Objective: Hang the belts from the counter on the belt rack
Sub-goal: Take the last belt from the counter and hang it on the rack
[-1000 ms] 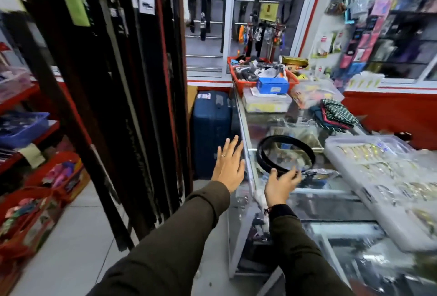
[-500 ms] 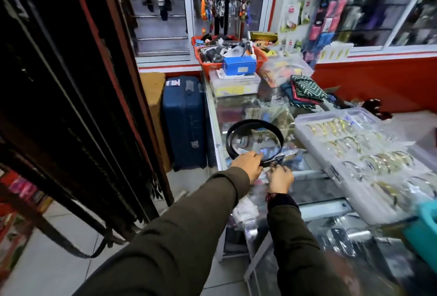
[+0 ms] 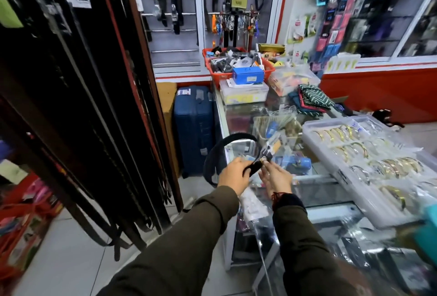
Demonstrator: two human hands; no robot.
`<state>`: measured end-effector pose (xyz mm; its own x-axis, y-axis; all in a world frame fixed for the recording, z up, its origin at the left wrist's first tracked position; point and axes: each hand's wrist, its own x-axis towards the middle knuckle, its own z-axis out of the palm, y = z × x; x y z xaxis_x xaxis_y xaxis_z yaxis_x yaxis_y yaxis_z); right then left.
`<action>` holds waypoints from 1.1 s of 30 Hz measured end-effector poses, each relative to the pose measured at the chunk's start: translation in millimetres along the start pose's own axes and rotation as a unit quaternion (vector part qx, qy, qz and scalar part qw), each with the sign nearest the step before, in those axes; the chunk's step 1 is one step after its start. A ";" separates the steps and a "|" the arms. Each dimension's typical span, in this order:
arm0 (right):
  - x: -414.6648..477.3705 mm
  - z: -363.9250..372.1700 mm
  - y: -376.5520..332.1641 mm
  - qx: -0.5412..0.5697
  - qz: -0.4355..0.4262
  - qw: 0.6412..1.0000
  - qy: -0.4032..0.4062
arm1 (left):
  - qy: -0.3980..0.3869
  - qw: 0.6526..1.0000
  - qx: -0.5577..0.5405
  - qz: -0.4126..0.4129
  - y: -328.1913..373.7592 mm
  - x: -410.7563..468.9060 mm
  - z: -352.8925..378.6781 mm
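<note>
A black coiled belt point(image 3: 216, 151) is lifted off the glass counter point(image 3: 238, 116), its loop hanging over the counter's left edge. My left hand point(image 3: 233, 177) is closed around the belt's strap end. Just to its right, my right hand point(image 3: 275, 177) pinches the metal buckle point(image 3: 267, 156) with its fingertips. The belt rack point(image 3: 94, 106) fills the left of the view, hung with many dark belts that reach down to the floor.
A clear tray of gold bangles point(image 3: 369, 161) lies on the counter at the right. A red basket point(image 3: 220, 74), a blue box point(image 3: 248, 75) and folded cloth point(image 3: 312, 100) crowd the far end. On the floor beside the counter stands a blue suitcase point(image 3: 194, 128).
Both hands closed on the belt and raised it off the counter toward the left edge. The coil has opened and tilted upright. The view has swung back toward the rack.
</note>
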<state>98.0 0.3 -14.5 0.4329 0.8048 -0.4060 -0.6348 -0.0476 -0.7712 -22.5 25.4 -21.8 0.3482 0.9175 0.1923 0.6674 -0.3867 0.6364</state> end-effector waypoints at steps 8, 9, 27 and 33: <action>-28.3 63.2 13.4 -0.181 -0.055 0.962 -0.199 | 0.191 0.968 -0.141 -0.076 -33.2 -45.6 -48.3; -32.1 71.5 16.7 -0.200 -0.063 0.955 -0.210 | 0.204 0.965 -0.147 -0.075 -37.4 -51.0 -54.6; -135.6 226.6 -24.9 -0.193 -0.179 0.871 -0.415 | 0.405 0.864 -0.293 -0.065 -22.1 -67.2 -233.8; -171.8 282.2 -64.8 -0.112 -0.222 0.864 -0.438 | 0.452 0.827 -0.335 0.003 13.2 -48.4 -304.0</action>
<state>-115.8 32.1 243.6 -0.1102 0.9078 0.4047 -0.3493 0.3458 -0.8709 -230.7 4.3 204.4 -0.4852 0.7277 0.4848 0.0482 -0.5313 0.8458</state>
